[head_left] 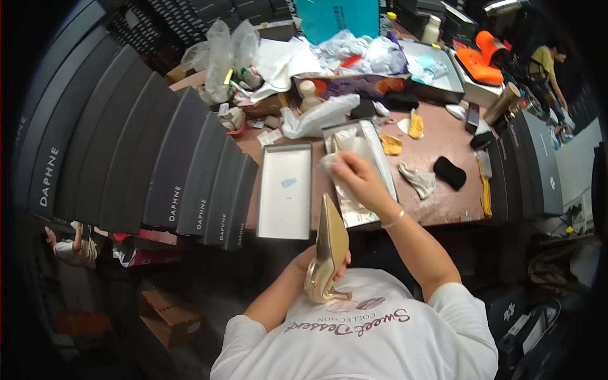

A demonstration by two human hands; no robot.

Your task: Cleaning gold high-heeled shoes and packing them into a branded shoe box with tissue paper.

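The work looks partway through, and it seems to be the wiping and packing of a pair of shoes. The left hand [305,258] is wrapped round a gold high-heeled shoe [332,244], held up near the wearer's chest, toe pointing far and sole turned to the right. The right hand [362,182], well apart from the left, pinches a whitish wad [329,163] over the left side of the open shoebox [379,147]; the wad is not touching the shoe. Done so far: the box is open, and a shallow white-lined tray [285,223], probably its lid, lies inside-up just to its left. Something pale gold shows in the box beyond the right hand, perhaps the second shoe, but the hand and paper hide too much to tell. Left to do, as I judge it: finish with the held shoe, lay it in the box and put the lid on. Whether its surface is already clean cannot be told from here.
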